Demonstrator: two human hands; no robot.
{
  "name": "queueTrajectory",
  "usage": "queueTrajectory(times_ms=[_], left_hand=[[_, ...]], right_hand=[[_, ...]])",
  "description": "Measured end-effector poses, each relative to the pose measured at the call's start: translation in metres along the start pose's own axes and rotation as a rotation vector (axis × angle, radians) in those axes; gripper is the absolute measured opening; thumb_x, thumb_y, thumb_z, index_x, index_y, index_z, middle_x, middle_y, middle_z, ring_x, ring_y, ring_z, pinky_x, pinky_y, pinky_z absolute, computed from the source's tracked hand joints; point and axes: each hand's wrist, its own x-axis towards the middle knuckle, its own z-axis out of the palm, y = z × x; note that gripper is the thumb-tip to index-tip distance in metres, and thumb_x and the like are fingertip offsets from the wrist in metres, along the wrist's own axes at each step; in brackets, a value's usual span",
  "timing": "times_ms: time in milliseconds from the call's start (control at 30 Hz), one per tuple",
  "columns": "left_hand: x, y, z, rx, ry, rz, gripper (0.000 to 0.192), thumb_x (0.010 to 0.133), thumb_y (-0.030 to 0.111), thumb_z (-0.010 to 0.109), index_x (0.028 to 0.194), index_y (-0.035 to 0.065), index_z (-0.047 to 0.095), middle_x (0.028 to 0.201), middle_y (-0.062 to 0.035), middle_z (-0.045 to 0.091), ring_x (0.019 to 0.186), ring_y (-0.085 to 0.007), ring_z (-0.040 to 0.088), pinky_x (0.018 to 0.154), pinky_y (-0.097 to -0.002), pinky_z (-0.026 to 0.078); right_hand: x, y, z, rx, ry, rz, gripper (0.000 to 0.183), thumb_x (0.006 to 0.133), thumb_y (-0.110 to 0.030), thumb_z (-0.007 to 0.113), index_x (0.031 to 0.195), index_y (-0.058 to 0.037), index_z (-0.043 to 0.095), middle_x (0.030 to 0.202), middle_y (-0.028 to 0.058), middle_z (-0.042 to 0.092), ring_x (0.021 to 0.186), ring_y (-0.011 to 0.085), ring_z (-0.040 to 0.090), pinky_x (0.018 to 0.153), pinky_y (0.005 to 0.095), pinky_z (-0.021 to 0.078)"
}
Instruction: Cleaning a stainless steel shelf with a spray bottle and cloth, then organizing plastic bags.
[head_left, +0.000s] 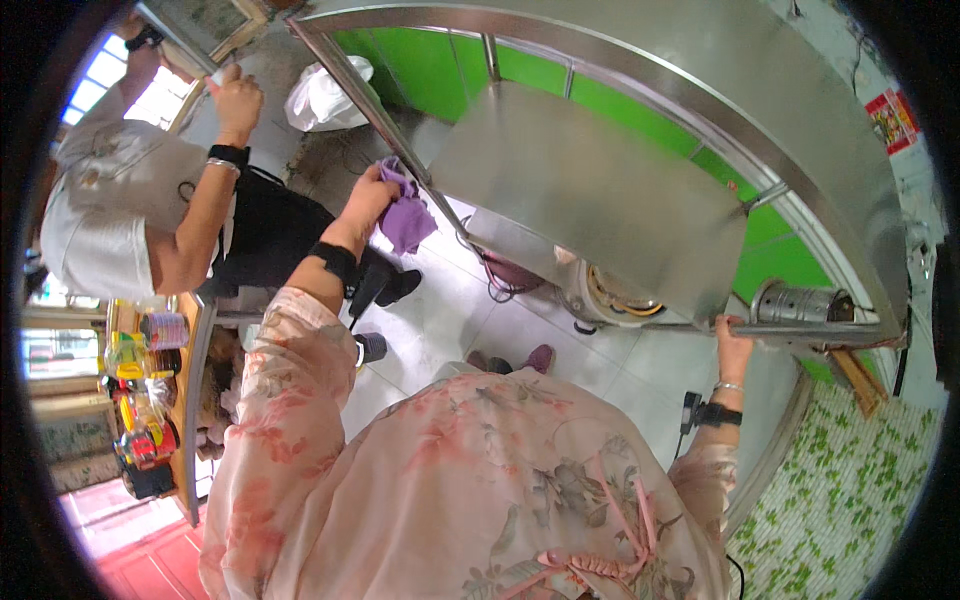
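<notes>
My left hand (367, 206) is closed around a crumpled purple cloth (409, 221), which hangs down beside a slanting post of a stainless steel rack (390, 135). Whether the cloth touches the post, I cannot tell. Off to the right, my right hand (733, 349) grips the rack's metal rail near the corner of its wide steel shelf (585, 187). A bare sheet-metal surface fills most of that shelf. Below it, coiled hoses or cords (615, 292) lie on a pale round-edged object.
At left a co-worker in a pale shirt (112, 202) raises both hands to a long bar (176, 37). Bottles and jars stand on a wooden shelf (187, 405). A white plastic bag (330, 94) sits behind the rack. A perforated metal cylinder (802, 304) lies at right.
</notes>
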Motion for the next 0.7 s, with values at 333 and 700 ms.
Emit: queueTrajectory(times_ms=[333,700], left_hand=[[-0.018,-0.131,0.032,0.037,-0.549,-0.258,0.024,0.068,0.000,0.047,0.092,-0.0004,0.050,0.080,-0.0078,0.054,0.070,-0.0177,0.053,0.063,-0.0278,0.044],[-0.021,-0.150,0.064,-0.002,-0.377,-0.269,0.015,0.078,0.013,0.047,0.088,0.0024,0.051,0.070,-0.0016,0.052,0.062,-0.0083,0.047,0.059,-0.0226,0.039]], right_hand=[[0.001,0.004,-0.016,-0.073,0.083,0.009,0.023,0.070,-0.019,0.056,0.069,0.0029,0.051,0.059,0.0122,0.053,0.054,0.0129,0.048,0.054,0.0265,0.0387],[-0.007,-0.020,-0.008,0.021,0.142,0.058,0.016,0.067,-0.012,0.057,0.064,0.0024,0.051,0.064,0.0022,0.051,0.062,0.0105,0.046,0.062,0.0234,0.0372]])
